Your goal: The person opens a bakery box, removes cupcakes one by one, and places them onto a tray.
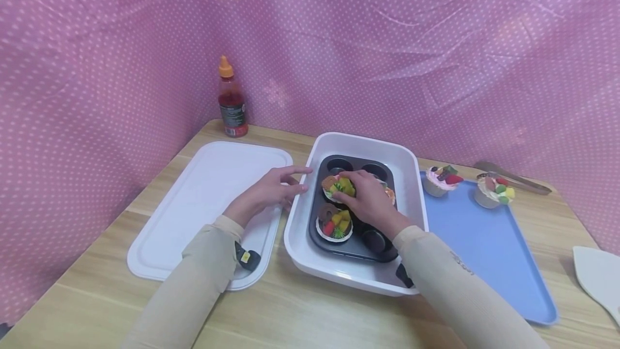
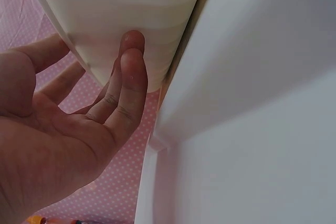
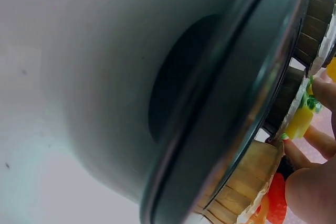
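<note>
My right hand (image 1: 370, 198) reaches into the white bin (image 1: 296, 241) and pinches a toy cupcake (image 1: 345, 186) topped with yellow and green fruit. That cupcake sits in a dark muffin tin (image 1: 356, 246). In front of it stands a chocolate fruit cupcake (image 1: 334, 223), and another with orange and red topping (image 3: 275, 198) is partly behind my hand. My left hand (image 1: 263, 193) is at the bin's left side with fingers loosely bent. In the left wrist view its fingertips (image 2: 134, 66) lie against the bin's outer wall, others reaching past the rim.
A white tray (image 1: 194, 203) lies left, a blue tray (image 1: 484, 252) right. Two cupcakes, one pink (image 1: 438, 183) and one cream (image 1: 491, 195), stand on the blue tray's far end. Tongs (image 1: 518, 179) lie behind it, a sauce bottle (image 1: 233, 104) far left, a white spatula-like piece (image 1: 598, 273) right.
</note>
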{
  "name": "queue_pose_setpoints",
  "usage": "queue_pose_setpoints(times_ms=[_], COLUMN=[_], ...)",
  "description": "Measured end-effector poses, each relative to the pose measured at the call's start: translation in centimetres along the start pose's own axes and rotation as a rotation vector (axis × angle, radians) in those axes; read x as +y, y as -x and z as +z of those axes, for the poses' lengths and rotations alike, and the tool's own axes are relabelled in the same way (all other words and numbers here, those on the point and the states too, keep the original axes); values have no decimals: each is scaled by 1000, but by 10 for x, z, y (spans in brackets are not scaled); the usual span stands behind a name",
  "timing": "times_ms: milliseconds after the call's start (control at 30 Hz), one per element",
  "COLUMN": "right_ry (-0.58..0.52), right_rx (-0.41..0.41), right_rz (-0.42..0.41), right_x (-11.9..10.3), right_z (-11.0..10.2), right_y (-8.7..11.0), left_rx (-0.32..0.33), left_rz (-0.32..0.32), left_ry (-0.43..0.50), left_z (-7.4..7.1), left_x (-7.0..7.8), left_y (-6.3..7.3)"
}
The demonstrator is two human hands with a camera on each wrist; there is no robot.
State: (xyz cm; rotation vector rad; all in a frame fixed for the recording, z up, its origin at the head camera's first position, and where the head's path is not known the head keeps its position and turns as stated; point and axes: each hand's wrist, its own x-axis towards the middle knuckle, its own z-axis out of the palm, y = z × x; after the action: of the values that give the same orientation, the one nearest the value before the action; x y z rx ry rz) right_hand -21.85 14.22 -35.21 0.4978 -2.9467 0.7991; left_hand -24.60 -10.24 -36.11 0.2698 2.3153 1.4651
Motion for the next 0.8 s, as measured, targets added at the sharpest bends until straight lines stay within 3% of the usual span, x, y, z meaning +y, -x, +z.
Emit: queue_pose_setpoints(times_ms=[800], right_ry=[-24], right_rx=[60], right_rz=[48], right_x=[-1], right_z=[5], right_y=[-4], left_rx=[2], left_rz=[15], left_ry=[28], left_z=[0], left_x=[-1], left_y=[-1])
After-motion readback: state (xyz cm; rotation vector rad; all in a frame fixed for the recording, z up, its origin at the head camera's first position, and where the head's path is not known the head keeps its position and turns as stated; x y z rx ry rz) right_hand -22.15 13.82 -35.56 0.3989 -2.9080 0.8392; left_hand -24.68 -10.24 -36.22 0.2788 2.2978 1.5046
